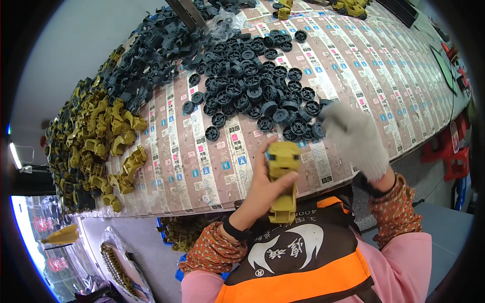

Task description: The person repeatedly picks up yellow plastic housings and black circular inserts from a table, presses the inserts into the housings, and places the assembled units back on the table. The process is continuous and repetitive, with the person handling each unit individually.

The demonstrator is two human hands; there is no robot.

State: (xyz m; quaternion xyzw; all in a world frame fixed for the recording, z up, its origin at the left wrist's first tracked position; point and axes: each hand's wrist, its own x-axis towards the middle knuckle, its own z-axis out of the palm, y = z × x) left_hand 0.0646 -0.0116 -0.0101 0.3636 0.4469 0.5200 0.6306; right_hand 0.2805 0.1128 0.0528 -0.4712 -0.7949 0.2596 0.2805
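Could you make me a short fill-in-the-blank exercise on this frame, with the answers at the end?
1. The left hand grips a yellow toy vehicle body, and the digit lying across it is the ____.
2. The right hand is covered by a pale grey ____.
3. The dark, round, spoked parts heaped on the table are ____.
4. Seen from the wearer's place, the heap of yellow parts lies on the table's ____ side.

Missing words: thumb; glove; wheels; left.

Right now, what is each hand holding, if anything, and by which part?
The left hand holds a yellow toy around its middle, thumb across it. The gloved right hand is blurred beside the wheels; whether it holds one cannot be told.
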